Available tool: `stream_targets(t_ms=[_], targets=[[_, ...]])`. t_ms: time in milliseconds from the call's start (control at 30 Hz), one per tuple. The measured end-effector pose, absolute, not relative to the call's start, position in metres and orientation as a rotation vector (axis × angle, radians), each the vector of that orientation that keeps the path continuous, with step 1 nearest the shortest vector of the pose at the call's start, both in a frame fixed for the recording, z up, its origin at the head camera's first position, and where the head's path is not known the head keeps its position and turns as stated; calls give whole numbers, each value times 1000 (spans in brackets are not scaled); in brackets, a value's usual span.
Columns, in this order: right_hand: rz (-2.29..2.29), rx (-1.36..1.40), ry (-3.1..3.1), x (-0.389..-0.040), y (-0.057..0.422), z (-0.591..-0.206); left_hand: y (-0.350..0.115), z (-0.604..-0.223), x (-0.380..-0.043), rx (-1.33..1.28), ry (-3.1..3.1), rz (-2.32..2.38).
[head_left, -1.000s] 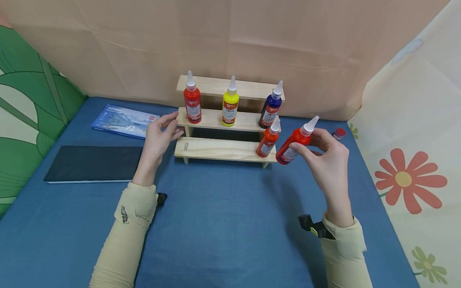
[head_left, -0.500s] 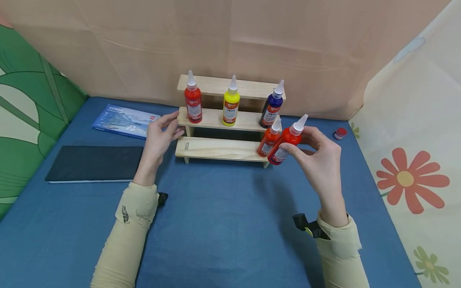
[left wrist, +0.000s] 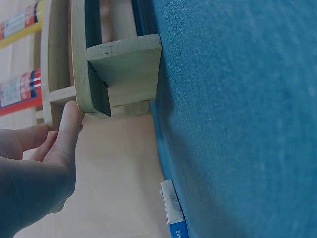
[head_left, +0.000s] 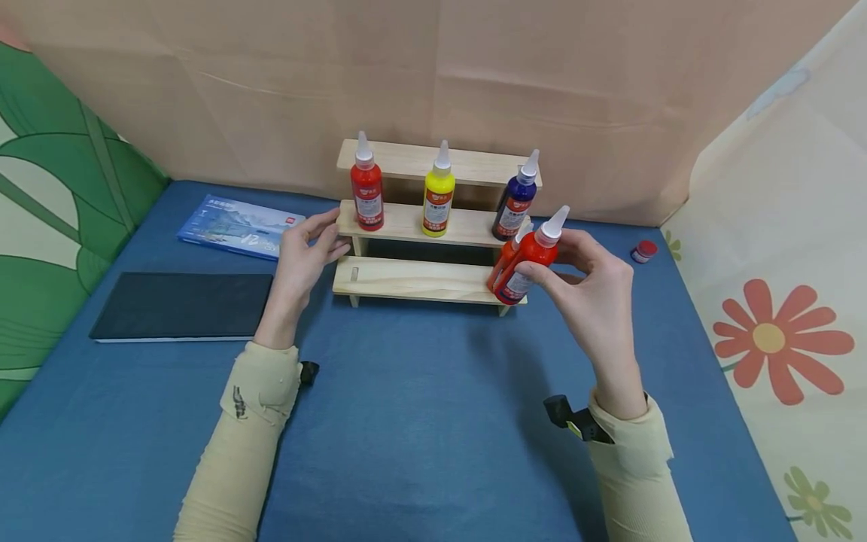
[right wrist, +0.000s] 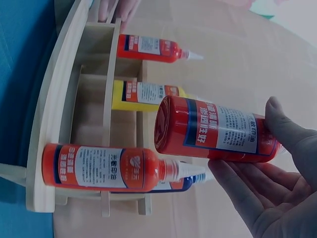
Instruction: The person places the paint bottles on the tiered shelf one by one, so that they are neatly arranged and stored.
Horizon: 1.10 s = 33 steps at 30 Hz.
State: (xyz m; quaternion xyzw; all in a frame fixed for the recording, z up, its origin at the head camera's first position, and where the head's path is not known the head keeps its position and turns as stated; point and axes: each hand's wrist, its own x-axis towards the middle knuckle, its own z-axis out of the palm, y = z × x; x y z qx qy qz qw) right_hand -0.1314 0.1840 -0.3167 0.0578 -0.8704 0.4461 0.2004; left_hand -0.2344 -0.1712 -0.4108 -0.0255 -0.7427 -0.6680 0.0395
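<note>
My right hand (head_left: 596, 301) pinches a red bottle of stamp ink (head_left: 527, 263) by its upper part, between thumb and fingers. The bottle tilts, base toward the lower left, over the right end of the bottom step. Behind it, partly covered in the head view, an orange-red ink bottle (right wrist: 99, 167) stands on that step; in the right wrist view the two are apart. My left hand (head_left: 305, 260) touches the left end of the wooden three-step rack (head_left: 413, 278) with fairly straight fingers (left wrist: 69, 126). A red bottle (head_left: 367, 194), a yellow one (head_left: 437, 197) and a dark blue one (head_left: 516, 203) stand on the middle step.
A blue flat box (head_left: 237, 228) and a black notebook (head_left: 181, 305) lie left of the rack on the blue cloth (head_left: 406, 421). A small red-capped jar (head_left: 643, 251) stands at the right. A beige curtain (head_left: 576, 90) hangs behind the rack.
My right hand has moved left with the red bottle, which now overlaps the orange-red bottle in the head view. My left hand stays at the rack's left end.
</note>
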Motion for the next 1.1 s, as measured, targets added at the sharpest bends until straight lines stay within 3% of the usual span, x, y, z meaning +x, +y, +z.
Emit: stream_targets(t_ms=[1100], targets=[[1290, 310, -2363, -167, 144, -333, -171, -411, -236, -46, -2295, -2040]])
